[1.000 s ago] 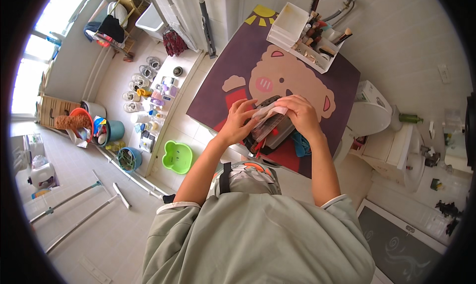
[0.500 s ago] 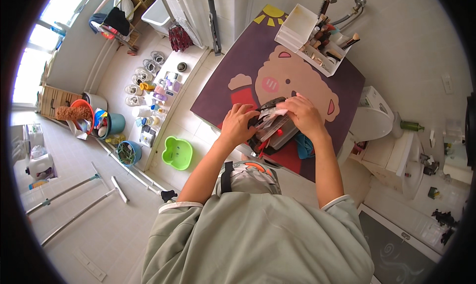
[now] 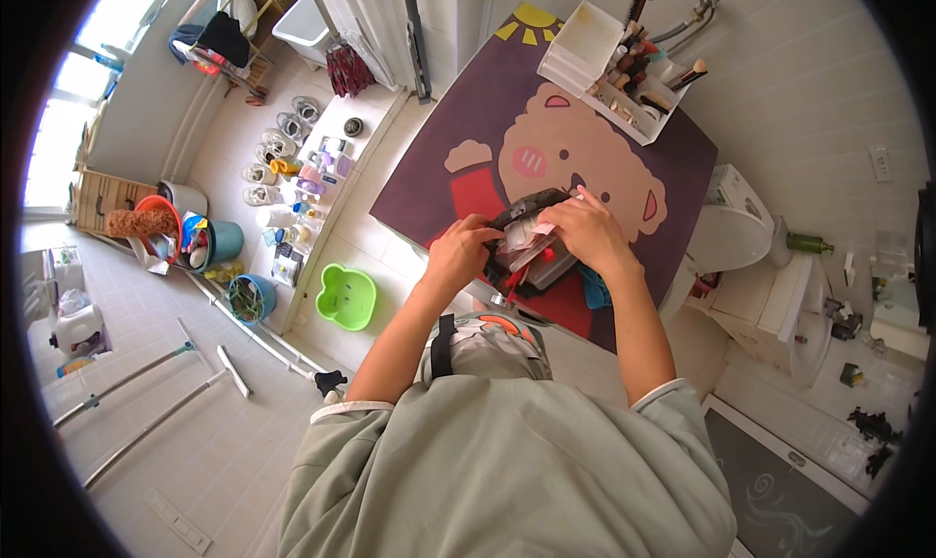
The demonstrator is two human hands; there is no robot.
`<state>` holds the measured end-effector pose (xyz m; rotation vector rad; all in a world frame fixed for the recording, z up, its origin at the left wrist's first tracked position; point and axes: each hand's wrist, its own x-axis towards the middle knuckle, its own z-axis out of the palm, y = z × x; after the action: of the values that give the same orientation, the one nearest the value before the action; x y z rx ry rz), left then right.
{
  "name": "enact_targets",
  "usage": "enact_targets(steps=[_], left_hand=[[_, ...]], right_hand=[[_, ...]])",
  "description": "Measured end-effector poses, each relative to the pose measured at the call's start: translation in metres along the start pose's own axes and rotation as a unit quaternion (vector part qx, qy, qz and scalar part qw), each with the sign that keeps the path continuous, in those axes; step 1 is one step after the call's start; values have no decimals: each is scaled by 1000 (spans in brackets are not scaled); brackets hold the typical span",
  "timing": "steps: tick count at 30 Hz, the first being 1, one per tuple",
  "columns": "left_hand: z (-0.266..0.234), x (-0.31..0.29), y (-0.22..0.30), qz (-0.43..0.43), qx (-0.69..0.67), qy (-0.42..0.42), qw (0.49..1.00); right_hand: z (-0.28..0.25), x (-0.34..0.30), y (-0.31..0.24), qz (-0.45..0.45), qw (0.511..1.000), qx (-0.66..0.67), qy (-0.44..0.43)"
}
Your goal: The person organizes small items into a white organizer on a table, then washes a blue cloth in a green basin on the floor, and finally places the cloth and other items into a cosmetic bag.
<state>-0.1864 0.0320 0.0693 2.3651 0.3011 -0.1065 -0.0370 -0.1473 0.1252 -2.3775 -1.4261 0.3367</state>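
My left hand (image 3: pixel 466 249) grips the near left side of a dark pouch (image 3: pixel 520 217) that lies open on a purple table top (image 3: pixel 487 90) printed with a cartoon bear. My right hand (image 3: pixel 582 229) is at the pouch's right side, its fingers pinching pale flat packets (image 3: pixel 526 234) that stick out of the pouch. Red and grey items (image 3: pixel 546 266) sit under the pouch and a blue item (image 3: pixel 592 290) lies under my right wrist. What else is inside the pouch is hidden by my hands.
A white organiser (image 3: pixel 616 63) with brushes and bottles stands at the table's far right corner. A toilet (image 3: pixel 733 227) is to the right. On the floor to the left are a green stool (image 3: pixel 346 297), buckets (image 3: pixel 219 241), slippers and bottles (image 3: pixel 292 183).
The view has shifted a little. My hands stay on the pouch; my right hand's fingers have moved onto the pale packets at its opening.
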Motion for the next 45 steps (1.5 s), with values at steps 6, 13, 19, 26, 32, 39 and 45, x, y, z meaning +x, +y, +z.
enact_targets(steps=[6,13,19,26,32,39,45], left_hand=[[-7,-4,1,-11,-24,10,1000],[-9,0,5,27,39,19,999],[4,-1,10,-29,4,-23,999],[-7,-2,6,-8,-37,30,999],[-11,2,18,16,-77,49,996],[-20,2,35,58,-1,73,996],[0,14,24,115,-21,66,991]], right_hand=[[1,1,-5,18,998,31,57],[3,-4,-5,2,995,31,93],[3,-8,-1,-13,994,-17,112],[6,-8,-3,-21,996,-8,82],[23,10,-14,-48,998,-35,-6],[-20,-7,-16,35,997,52,43],[-7,-4,-11,-26,986,17,167]])
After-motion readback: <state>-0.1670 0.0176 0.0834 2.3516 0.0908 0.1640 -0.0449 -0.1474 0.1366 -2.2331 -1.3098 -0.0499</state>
